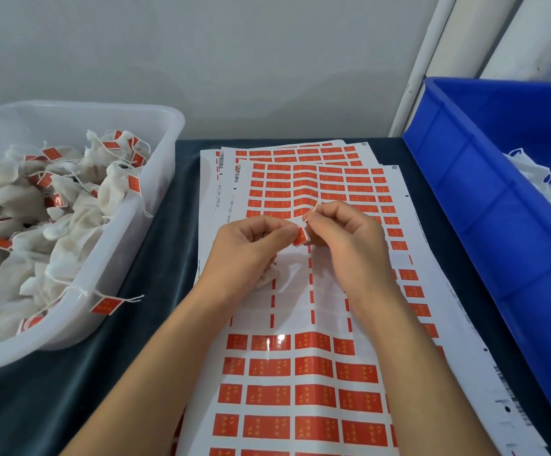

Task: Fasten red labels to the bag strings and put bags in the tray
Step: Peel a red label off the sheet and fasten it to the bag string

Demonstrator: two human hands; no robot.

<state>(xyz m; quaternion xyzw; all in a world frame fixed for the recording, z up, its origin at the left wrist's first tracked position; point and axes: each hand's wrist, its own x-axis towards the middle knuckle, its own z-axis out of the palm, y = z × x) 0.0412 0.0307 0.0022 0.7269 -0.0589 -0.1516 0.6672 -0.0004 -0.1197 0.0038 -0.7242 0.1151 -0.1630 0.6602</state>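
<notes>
Fingertips of both our hands meet over the sticker sheets (303,393), and between them sits the red label (300,236), standing nearly upright with its long axis running away from us. Our left hand (251,248) pinches its left edge; our right hand (346,235) pinches the white string (311,213) just beside its right edge. The white bag (267,278) lies under our left palm. We judge the clear tray (155,205) of labelled bags, well to the left, nearer our left hand.
</notes>
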